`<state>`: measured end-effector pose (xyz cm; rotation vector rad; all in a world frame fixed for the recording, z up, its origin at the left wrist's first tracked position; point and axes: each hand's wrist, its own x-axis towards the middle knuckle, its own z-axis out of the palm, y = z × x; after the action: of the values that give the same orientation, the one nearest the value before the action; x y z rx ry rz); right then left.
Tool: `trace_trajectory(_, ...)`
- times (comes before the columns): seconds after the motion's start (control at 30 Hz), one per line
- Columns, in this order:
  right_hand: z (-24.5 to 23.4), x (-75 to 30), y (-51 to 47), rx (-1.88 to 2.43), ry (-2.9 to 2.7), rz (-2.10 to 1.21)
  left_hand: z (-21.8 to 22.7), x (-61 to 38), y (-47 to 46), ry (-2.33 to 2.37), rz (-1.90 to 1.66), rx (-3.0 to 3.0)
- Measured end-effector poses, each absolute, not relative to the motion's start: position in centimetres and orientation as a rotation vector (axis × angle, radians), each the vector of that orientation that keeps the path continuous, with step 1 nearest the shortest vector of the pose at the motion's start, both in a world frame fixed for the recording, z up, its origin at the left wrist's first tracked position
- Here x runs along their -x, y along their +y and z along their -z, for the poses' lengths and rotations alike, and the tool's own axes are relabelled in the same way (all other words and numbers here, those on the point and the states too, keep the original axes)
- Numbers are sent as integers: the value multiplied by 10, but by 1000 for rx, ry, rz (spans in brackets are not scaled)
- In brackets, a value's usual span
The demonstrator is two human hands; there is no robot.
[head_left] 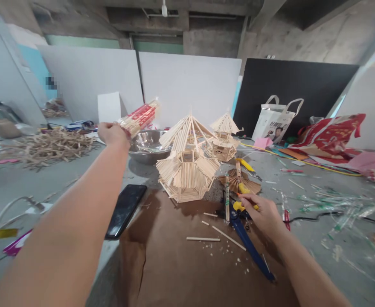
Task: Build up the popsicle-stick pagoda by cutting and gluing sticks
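Observation:
My left hand [112, 133] is stretched far out and closed on a wrapped bundle of chopsticks [140, 117] with red print, held above a steel bowl [147, 147]. My right hand [260, 213] rests low on the floor, its fingers closed on the yellow handles of a tool [243, 204] that looks like cutters, beside a blue-handled tool [249, 245]. A pavilion model of wooden sticks [187, 164] stands between my hands, at the far edge of a brown paper sheet [174, 260]. A smaller stick pavilion [225, 136] stands behind it.
A black phone [126, 209] lies left of the paper. Loose cut sticks [217, 234] lie on the paper. A heap of stick scraps [51, 147] is at far left, a white tote bag [275, 119] and red bags [329, 134] at right, plastic wrappers [334, 204] scattered.

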<state>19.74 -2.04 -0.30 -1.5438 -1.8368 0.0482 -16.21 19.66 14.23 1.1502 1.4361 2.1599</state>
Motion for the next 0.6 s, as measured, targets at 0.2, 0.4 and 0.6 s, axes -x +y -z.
trace_trajectory(0.2,4,-197,-21,1550,-1821,-68,-146,180,125,1315,-2590,-813)
trace_trajectory(0.4,4,-191,-23,1384,-1688,-318,-134,179,28,868,-2728,-859)
trace_trajectory(0.6,-15,-177,-38,876,-1317,-1309,-97,130,-22,794,-2381,-939)
